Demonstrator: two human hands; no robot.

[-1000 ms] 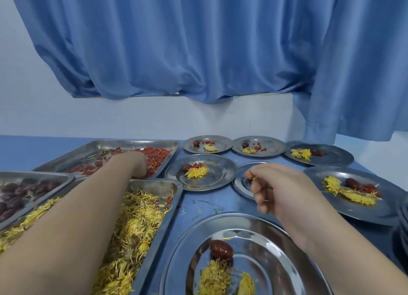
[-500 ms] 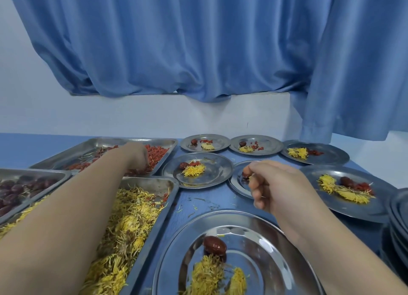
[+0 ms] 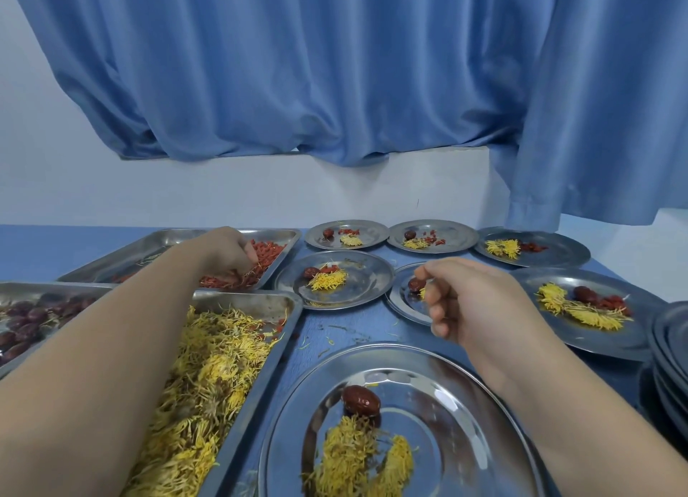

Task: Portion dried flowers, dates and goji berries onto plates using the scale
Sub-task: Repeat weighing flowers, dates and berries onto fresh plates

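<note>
As the left hand (image 3: 223, 252) dips in: its fingers (image 3: 247, 260) curl down into the goji berries (image 3: 270, 252), tips bunched and buried in the red heap, pinching at them.
Right hand (image 3: 476, 303): curled tight, thumb and forefinger nipping a small tuft of flowers (image 3: 422, 293), the other fingers folded under.
Tuft against fingers: it pokes out just below the fingertips, right over a part-hidden plate (image 3: 399, 306) and just beside the date (image 3: 414, 284) lying there.
Trays: three, all on the left. The goji tray (image 3: 162, 242) is at the back, the date tray (image 3: 56, 286) at the far left, and the flower tray (image 3: 262, 303) nearest, under the left forearm.
Plates with food: seven. Three in the back row, three in the middle row, and one big plate (image 3: 465, 403) closest to the camera.
Dates on plates: six that I can count, one to a plate; on the back-right plate (image 3: 569, 252) I cannot make one out.
Flower heaps: plain to see on six plates; the big plate carries two clumps just below its date.
Goji on plates: red bits show on five, all three at the back and the outer two of the middle row.
Stack (image 3: 670, 347): spare plates piled at the right edge, cut off by the frame, so the number cannot be told.
Table (image 3: 357, 329): blue, with stray petals scattered between trays and plates.
</note>
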